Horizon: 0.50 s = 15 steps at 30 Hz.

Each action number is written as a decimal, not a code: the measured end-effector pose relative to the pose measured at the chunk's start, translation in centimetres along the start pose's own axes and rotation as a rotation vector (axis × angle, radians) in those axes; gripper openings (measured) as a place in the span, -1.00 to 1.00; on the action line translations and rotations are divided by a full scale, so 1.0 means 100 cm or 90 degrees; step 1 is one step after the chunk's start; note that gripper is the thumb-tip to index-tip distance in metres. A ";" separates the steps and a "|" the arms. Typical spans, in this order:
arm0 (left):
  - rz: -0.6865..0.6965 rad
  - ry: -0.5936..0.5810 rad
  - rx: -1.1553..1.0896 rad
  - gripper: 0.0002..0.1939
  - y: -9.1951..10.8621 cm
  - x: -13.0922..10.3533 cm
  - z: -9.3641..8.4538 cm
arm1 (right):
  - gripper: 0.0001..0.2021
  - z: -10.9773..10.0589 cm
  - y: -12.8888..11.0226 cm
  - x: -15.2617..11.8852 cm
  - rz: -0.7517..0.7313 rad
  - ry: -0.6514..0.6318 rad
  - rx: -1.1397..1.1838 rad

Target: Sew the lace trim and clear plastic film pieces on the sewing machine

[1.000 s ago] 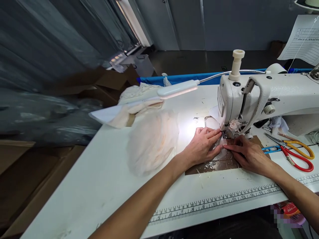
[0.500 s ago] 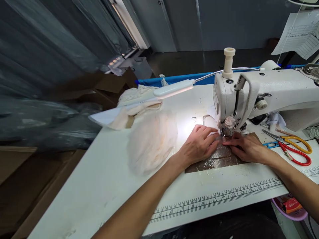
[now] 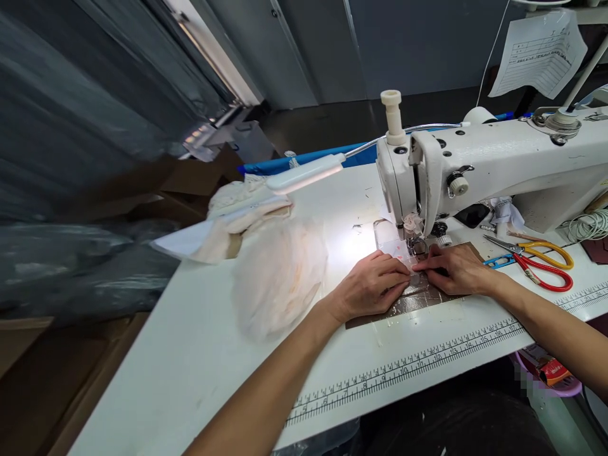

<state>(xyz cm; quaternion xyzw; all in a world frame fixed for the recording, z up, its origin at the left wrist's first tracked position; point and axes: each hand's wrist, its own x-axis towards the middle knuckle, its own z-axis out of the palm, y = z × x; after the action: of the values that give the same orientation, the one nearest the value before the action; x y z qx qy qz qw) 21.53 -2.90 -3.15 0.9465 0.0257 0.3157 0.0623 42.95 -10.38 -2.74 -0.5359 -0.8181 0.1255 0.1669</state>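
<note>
One small sheer piece of fabric [image 3: 399, 250] is held flat by two hands just beside the single presser foot [image 3: 417, 248] of one sewing machine [image 3: 479, 161]. It is pressed by the left hand [image 3: 375, 285], fingers close together, and by the right hand [image 3: 451, 269], index finger extended, the others curled; whether anything is pinched cannot be told. One brown sheet [image 3: 418, 305] is covered partly by both hands. Two pairs of scissors, red-handled [image 3: 546, 273] and yellow-handled [image 3: 546, 252] (blades overlapping), lie right of it. Open tabletop [image 3: 190, 354] extends leftward to the edge.
</note>
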 end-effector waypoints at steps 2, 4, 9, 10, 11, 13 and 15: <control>0.013 0.002 0.020 -0.83 0.001 0.000 0.001 | -0.66 0.000 0.000 0.000 0.002 0.000 0.006; 0.019 0.009 0.036 -0.85 0.001 0.000 0.001 | -0.68 0.000 0.000 0.000 0.004 -0.001 0.007; 0.028 -0.012 0.062 -0.83 0.002 0.000 0.000 | -0.69 -0.001 -0.001 0.000 0.003 0.001 0.005; 0.029 -0.018 0.066 -0.82 0.002 0.000 0.000 | -0.68 -0.001 -0.001 0.000 0.003 0.003 0.004; 0.030 -0.022 0.069 -0.82 0.002 0.000 0.000 | -0.68 -0.001 -0.001 0.000 0.002 0.006 0.003; 0.030 -0.023 0.068 -0.82 0.002 -0.001 0.000 | -0.68 0.000 -0.001 0.000 -0.003 0.014 0.000; 0.028 -0.025 0.067 -0.81 0.001 -0.002 0.001 | -0.69 0.000 0.000 -0.001 -0.010 0.018 -0.005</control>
<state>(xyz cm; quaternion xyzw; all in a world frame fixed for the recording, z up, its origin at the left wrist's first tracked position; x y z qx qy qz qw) 21.45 -3.05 -3.31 0.9547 0.0203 0.2967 0.0060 42.94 -10.45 -2.72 -0.5315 -0.8205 0.1136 0.1774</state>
